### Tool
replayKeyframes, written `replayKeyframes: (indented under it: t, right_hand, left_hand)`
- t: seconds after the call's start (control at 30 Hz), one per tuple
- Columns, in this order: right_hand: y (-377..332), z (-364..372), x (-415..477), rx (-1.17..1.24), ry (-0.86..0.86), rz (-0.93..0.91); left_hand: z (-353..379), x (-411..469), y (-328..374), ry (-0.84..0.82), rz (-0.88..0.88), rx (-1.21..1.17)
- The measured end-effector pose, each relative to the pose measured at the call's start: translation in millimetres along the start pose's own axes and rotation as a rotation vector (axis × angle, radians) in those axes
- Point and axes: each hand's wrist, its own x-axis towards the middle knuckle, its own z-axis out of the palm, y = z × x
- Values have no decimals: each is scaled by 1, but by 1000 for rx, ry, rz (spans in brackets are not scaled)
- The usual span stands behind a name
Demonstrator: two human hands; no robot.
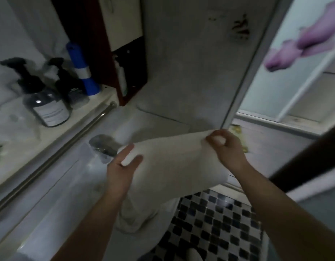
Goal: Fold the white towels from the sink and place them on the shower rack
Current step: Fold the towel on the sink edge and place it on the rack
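Your left hand and right hand both grip the white towel; it's unfolded, no rack placement visible yet.

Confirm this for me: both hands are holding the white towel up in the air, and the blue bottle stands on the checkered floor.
One part is wrong. The blue bottle stands on the counter ledge behind the dark pump bottles, not on the checkered floor; the head view shows it. The rest holds: the left hand and right hand hold the white towel up.
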Motion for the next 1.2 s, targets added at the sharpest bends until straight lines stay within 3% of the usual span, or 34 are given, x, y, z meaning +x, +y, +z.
replayKeyframes:
  t: [0.33, 0.53, 0.87, 1.2]
  right_hand:
    - [48, -143, -111, 22, 375, 176]
    - [59, -203, -190, 3, 565, 271]
    - [73, -287, -323, -118, 683, 288]
    - [71, -310, -417, -22, 713, 254]
  left_hand:
    - [118, -49, 35, -446, 67, 8]
    - [175, -110, 49, -585, 126, 13]
    - [207, -240, 53, -677, 267, 72]
    - [184, -332, 45, -708, 185, 49]
